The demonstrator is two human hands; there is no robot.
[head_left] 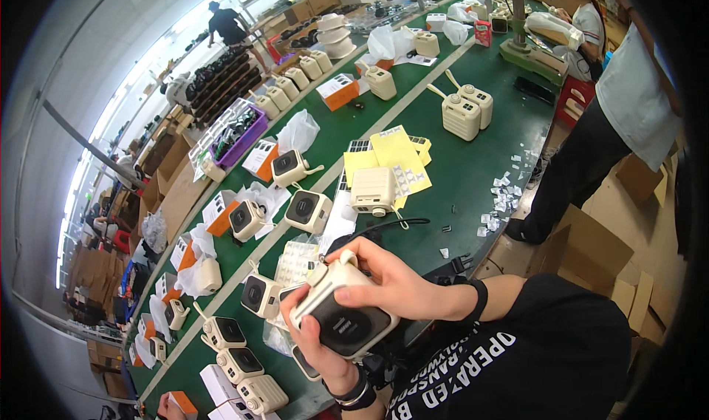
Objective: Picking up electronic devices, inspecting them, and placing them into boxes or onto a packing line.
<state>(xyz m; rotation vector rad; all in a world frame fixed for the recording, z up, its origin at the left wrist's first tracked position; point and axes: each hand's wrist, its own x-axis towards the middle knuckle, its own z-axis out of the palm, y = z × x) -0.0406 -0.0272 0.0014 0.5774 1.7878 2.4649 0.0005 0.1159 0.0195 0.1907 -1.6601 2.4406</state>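
I hold a cream portable speaker (347,322) with a dark grille, tilted, above the near part of the green table. My right hand (395,281) is closed over its upper side, with the thumb pressed along the grille's edge. My left hand (321,350) is wrapped round its left side and lower corner. A short cream strap (348,257) stands up from the speaker by my right fingers. Just beyond my hands lies another cream speaker (373,189), partly on yellow sticker sheets (401,156). A black cable (395,222) runs near my right hand.
More cream speakers (309,209) stand along the green table (436,98), among orange-and-white boxes (338,92) and plastic bags (298,132). White paper scraps (505,195) litter the right edge. A green metal stand (528,54) rises at the far right; a person (628,87) stands beside the table.
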